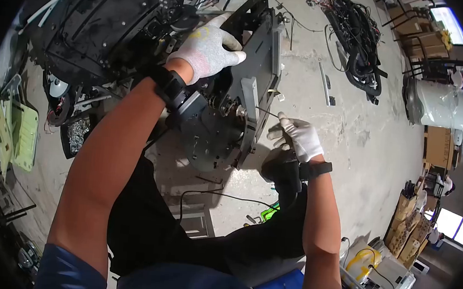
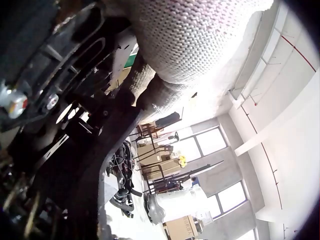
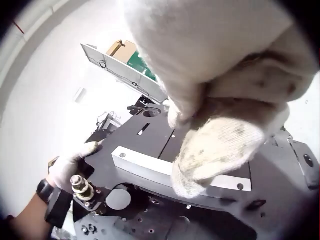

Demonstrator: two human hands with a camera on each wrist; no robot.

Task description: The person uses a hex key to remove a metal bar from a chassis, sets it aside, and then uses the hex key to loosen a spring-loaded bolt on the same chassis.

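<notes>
Left arm (image 1: 104,178): bared below the sleeve, stretched forward and slanted inward.
Left wrist (image 1: 181,68): held in line with the forearm.
Left hand (image 1: 209,47): gloved, reached farther forward than the right, its fingers bent into a grip.
Right arm (image 1: 323,222): also bared, extended forward, held lower in the head view.
Right hand (image 1: 300,136): gloved, turned inward, its fingers curled and closed in a pinch.
Legs (image 1: 153,203): clothed in black, spread apart.

Bare floor (image 1: 361,149) right of the black frame (image 1: 261,54) leaves the right hand (image 1: 298,139) room, with a metal strip (image 1: 324,82) and a cable bundle (image 1: 358,56) farther out. A big black panel (image 1: 102,23) crowds the left hand's (image 1: 209,50) other side; a silver bar (image 3: 140,166) juts from the frame.
</notes>
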